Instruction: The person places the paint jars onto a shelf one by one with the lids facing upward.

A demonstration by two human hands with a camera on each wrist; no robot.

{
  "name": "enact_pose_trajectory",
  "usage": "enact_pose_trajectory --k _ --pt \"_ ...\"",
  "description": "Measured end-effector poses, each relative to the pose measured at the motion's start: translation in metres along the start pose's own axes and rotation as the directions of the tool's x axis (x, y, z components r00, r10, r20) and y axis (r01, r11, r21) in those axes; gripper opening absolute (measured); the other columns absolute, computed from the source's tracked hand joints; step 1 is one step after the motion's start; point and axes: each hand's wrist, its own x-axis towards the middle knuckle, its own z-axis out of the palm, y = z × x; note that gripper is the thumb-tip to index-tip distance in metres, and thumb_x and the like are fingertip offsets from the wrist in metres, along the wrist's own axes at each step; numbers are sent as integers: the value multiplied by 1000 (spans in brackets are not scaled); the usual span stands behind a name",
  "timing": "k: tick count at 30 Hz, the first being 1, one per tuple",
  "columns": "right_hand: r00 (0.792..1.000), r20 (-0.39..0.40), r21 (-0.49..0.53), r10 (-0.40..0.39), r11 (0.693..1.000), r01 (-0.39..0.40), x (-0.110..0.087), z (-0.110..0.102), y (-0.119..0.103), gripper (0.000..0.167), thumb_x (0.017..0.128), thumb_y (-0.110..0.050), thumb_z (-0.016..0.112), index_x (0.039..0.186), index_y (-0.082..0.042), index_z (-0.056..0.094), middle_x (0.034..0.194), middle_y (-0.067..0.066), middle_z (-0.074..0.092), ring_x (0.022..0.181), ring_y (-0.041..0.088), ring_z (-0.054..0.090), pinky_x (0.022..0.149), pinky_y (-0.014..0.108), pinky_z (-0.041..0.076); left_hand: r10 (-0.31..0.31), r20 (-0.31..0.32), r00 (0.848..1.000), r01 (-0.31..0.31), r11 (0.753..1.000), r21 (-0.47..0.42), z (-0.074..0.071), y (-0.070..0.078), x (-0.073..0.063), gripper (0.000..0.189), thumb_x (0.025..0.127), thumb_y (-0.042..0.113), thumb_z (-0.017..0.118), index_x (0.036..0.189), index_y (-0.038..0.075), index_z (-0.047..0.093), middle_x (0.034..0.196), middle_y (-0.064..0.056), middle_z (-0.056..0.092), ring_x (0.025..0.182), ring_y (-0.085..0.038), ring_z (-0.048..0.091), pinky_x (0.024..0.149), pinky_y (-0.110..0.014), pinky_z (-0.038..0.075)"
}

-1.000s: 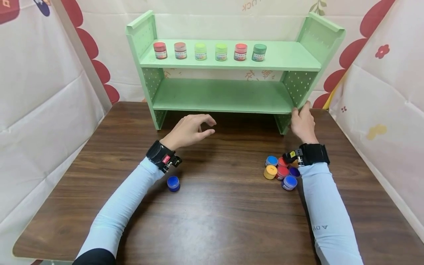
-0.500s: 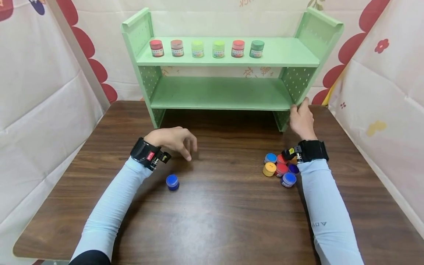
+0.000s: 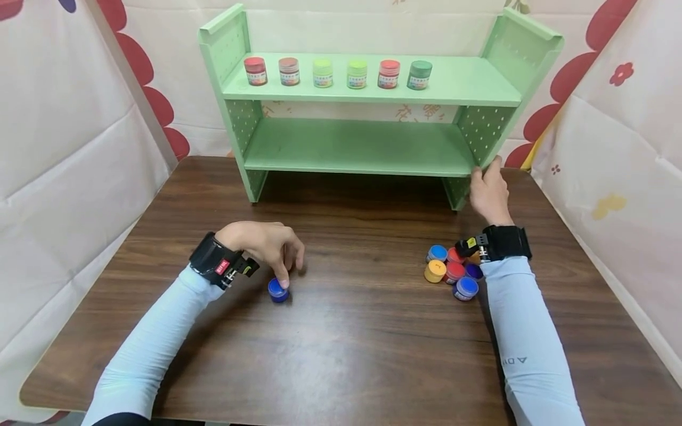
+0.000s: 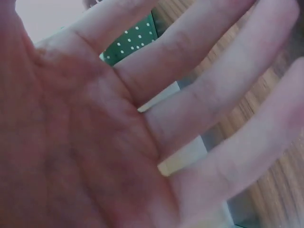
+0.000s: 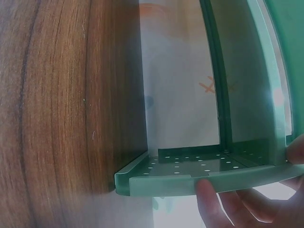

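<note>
A small blue-lidded paint jar (image 3: 276,291) stands on the table, left of the middle. Over it reaches my left hand (image 3: 262,244), its thumb at the lid's right edge and the other fingers apart from the jar. In the left wrist view the palm (image 4: 90,137) and spread fingers (image 4: 204,104) show, and the jar is out of sight. My right hand (image 3: 490,196) grips the right side panel of a green two-tier shelf (image 3: 357,145). From the right wrist, fingertips (image 5: 209,197) are seen curled against the panel's edge.
Several jars with red, light green and dark green lids, such as the dark green jar (image 3: 419,75), line the top tier. By the right forearm sits a cluster of blue, red, yellow and purple jars, including a yellow jar (image 3: 434,271). Patterned cloth (image 3: 613,177) surrounds the table.
My left hand has come down and toward me from in front of the shelf to the blue-lidded jar. The right hand keeps its grip on the shelf panel.
</note>
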Motion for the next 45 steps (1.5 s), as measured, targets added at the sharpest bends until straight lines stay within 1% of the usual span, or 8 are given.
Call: enact_pose_trajectory --k 8,13,18,24,32,37,41,45 --pt "1000 5 2 6 1000 -6 0 1 2 61 108 -41 20 154 -1 18 148 37 42 132 55 43 106 70 29 -124 -45 991 131 970 207 5 16 -13 46 63 44 97 102 36 74 85 18 74 94 -9 64 80 -34 49" --pt "1000 8 -1 -4 1000 4 0 0 2 60 108 -40 21 154 0 18 147 38 42 134 57 42 107 71 28 -155 -62 986 166 952 257 7 20 -12 31 63 39 97 85 37 75 90 15 70 91 -11 61 77 -34 47" --pt "1000 0 -13 -7 1000 7 0 -1 1 59 108 -39 21 153 0 19 148 37 42 135 58 41 107 72 27 -112 -76 991 127 964 233 9 19 -10 22 68 36 96 77 38 76 92 13 69 93 -12 60 78 -34 47" --pt "1000 -2 -19 -6 1000 5 2 0 1 60 108 -39 22 154 0 19 149 37 42 136 58 41 108 72 27 -5 -146 989 26 990 142 8 14 -2 19 77 27 91 93 30 80 94 13 76 97 -10 66 86 -36 53" --pt "1000 8 2 -5 1000 5 2 -3 4 61 108 -40 20 155 -1 18 148 37 42 134 56 42 107 71 27 66 -301 951 -34 994 108 4 14 20 27 86 20 84 112 22 78 109 4 78 109 -16 69 97 -42 53" --pt "1000 -4 -8 1 1000 -1 1 -8 6 61 108 -40 20 155 -1 17 150 37 41 135 57 41 106 72 28 147 -306 941 -132 989 70 -4 14 41 32 92 7 75 123 16 74 123 -2 75 122 -23 66 105 -45 51" --pt "1000 -4 -11 -1 1000 1 0 -7 6 60 108 -40 21 153 -1 18 149 37 41 135 57 41 106 72 28 227 -295 928 -215 974 72 -11 13 55 39 93 -3 69 127 15 73 128 -4 74 117 -23 68 101 -42 54" --pt "1000 4 -4 -14 1000 14 0 -3 4 60 109 -39 22 154 -1 19 148 37 42 134 56 42 106 71 28 214 -358 909 -191 976 100 -15 12 63 42 94 -1 69 131 17 72 137 -2 69 111 -21 70 97 -40 54"
